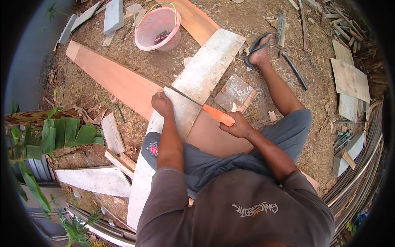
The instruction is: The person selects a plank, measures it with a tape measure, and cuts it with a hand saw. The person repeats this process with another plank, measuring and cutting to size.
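My right hand (237, 124) is closed round the orange handle (217, 114) of a handsaw. Its thin dark blade (185, 95) points to the upper left and lies across a long whitish board (205, 66). On the left edge of that board my left hand (162, 103) presses down with curled fingers, close to the blade's far end. Beneath the board, a reddish plank (111, 76) runs out to the upper left. More reddish-brown wood (214, 133) shows between the saw handle and my lap.
Beyond the board stands a pink bucket (158, 29) beside another reddish plank (197, 18). A hammer (294, 70) lies right of my sandalled foot (259, 49). Wood scraps and a grey block (114, 17) lie around; banana leaves (61, 138) hang at left.
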Demonstrator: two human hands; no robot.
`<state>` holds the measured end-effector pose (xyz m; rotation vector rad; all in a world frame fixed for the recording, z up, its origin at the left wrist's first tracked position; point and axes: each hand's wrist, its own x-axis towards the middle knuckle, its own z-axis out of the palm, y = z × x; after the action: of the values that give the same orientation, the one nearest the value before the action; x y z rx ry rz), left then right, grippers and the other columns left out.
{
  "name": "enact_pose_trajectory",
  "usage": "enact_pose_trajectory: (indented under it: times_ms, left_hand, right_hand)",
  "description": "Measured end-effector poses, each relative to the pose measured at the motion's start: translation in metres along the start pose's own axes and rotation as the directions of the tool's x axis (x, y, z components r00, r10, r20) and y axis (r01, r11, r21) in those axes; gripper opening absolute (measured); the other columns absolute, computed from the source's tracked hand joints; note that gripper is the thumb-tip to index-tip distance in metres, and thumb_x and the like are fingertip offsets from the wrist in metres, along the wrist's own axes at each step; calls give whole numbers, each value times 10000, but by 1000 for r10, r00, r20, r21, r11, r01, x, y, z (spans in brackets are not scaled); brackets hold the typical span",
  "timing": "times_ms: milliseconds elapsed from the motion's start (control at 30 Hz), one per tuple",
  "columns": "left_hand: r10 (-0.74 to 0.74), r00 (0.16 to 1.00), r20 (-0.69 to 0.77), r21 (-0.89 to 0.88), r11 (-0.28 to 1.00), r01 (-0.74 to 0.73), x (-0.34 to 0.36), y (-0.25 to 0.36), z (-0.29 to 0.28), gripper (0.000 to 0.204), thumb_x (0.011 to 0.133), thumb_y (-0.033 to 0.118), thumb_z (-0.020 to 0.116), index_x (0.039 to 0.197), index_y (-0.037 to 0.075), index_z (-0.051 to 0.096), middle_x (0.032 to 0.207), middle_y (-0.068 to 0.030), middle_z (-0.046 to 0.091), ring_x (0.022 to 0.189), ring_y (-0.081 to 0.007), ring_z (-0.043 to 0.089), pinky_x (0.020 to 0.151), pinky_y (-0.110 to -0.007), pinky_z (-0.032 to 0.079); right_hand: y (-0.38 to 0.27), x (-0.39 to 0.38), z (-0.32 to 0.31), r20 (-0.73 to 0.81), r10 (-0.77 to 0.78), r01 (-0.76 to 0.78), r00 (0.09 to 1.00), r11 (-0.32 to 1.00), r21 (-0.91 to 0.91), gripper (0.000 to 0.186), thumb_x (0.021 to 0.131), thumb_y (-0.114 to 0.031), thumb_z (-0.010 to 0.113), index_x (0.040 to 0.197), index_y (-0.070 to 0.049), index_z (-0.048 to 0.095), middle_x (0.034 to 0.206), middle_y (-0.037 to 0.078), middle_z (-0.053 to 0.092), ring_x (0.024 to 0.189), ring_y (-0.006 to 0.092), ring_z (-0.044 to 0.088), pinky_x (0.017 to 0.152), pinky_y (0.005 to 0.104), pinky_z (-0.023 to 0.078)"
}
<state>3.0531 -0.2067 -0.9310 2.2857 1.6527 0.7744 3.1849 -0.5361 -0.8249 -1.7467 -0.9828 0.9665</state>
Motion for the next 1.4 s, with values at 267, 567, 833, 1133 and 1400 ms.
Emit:
enact_pose_trajectory:
  times_ms: [267,567,833,1133,1400]
  left_hand:
    - [-5,1000,-18,-32,999,4,0,-5,9,348,1004,284,569,1030,-22,731,1010,-212,676,996,-405,591,906,-505,467]
    - [-24,998,65,53,998,20,3,2,-3,355,1006,301,567,1059,-12,726,1030,-207,665,1018,-399,584,937,-492,464]
    - [-53,998,-18,-2,999,53,0,-2,7,349,1001,318,573,1105,12,706,1061,-192,667,1044,-387,590,947,-492,457]
    - [-37,979,-203,-128,992,11,6,34,-23,351,985,333,588,1190,56,658,1231,-165,601,1199,-358,526,1017,-515,390]
    - [133,961,242,-726,682,88,-30,140,43,282,974,245,652,1169,42,657,1089,-142,654,949,-242,642,819,-388,532]
  right_hand:
    - [-34,-184,-78,46,170,-167,984,983,-75,233,832,-188,790,999,-40,724,723,106,680,642,231,677,653,350,531]
    - [15,-2,-6,36,168,-167,985,986,-27,300,877,-304,740,929,-17,672,748,144,657,703,212,651,700,360,521]
    - [24,-188,-86,-215,318,-228,923,905,360,341,826,-294,808,893,1,651,720,9,610,637,124,575,589,304,484]
    - [5,-255,-152,-835,180,3,519,977,212,273,936,-284,716,904,-38,603,700,21,576,585,103,532,527,262,399]
    - [106,-301,-162,-954,11,-622,301,761,-188,251,944,-232,721,1071,-25,659,791,72,641,682,210,598,616,380,459]
